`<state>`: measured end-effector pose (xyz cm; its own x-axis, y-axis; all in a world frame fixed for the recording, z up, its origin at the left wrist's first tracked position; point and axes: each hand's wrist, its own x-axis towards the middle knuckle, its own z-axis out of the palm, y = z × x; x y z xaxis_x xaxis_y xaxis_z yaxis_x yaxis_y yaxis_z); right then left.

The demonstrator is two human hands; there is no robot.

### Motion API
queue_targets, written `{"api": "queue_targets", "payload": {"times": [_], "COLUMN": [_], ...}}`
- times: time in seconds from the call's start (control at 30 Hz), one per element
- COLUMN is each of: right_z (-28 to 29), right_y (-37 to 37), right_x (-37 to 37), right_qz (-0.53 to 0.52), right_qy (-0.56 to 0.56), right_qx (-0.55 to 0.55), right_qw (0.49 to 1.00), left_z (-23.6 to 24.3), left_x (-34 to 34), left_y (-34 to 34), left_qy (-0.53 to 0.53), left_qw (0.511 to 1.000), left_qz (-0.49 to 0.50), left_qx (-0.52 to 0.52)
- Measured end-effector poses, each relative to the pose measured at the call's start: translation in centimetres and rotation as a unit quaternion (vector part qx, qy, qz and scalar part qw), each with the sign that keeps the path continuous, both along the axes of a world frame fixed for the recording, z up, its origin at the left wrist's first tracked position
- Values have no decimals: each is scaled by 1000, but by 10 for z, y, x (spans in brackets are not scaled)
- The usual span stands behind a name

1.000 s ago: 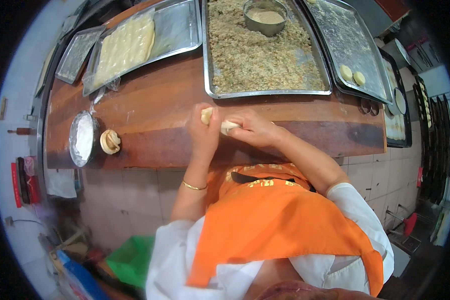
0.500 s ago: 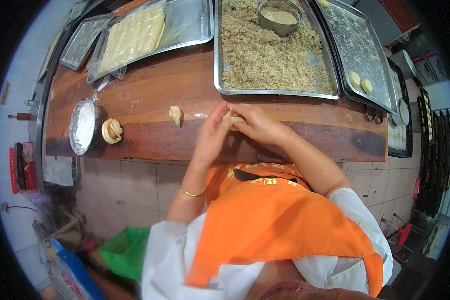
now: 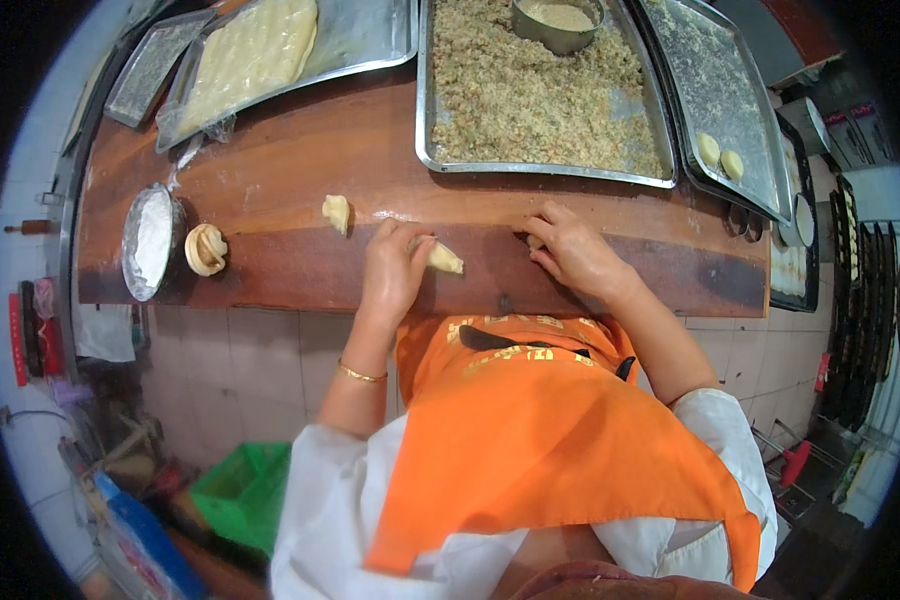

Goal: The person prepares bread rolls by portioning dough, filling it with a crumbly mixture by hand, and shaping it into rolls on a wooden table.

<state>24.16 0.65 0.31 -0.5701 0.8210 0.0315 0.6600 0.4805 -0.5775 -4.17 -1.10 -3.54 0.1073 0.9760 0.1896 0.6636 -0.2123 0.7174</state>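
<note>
My left hand (image 3: 395, 265) is closed on a pale, elongated dough piece (image 3: 445, 259) at the wooden tabletop. My right hand (image 3: 575, 255), fingers curled down at the table, grips a small dough piece (image 3: 533, 243), mostly hidden beneath them. A gap of bare wood separates the two hands. A loose lump of dough (image 3: 336, 213) lies left of my left hand. Farther left, a coiled dough piece (image 3: 206, 250) sits beside a metal bowl of white powder (image 3: 150, 240).
Behind my hands stand a large tray of crumbly mixture (image 3: 425, 120) with a metal bowl (image 3: 560, 40) in it, a tray with dough under plastic (image 3: 250, 55), a narrow empty-looking tray (image 3: 148, 70), and a floured tray (image 3: 710, 80) holding two dough rounds (image 3: 720, 155).
My hands, together on dough earlier, have moved apart to left and right, each with a piece. A lump of dough was left on the table between one second and half a second ago.
</note>
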Motion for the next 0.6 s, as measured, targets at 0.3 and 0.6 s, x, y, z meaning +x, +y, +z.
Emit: {"api": "queue_targets", "payload": {"times": [0.3,0.6], "right_z": [-1,-9], "right_y": [17,24], "right_x": [-85,-89], "right_qz": [87,-16], "right_qy": [189,277], "right_qx": [-10,-8], "right_qw": [978,961], "left_z": [14,13], "left_x": [2,-32], "left_y": [-14,-4], "left_qy": [-50,7], "left_qw": [995,992], "left_qz": [46,107], "left_qx": [-77,61]}}
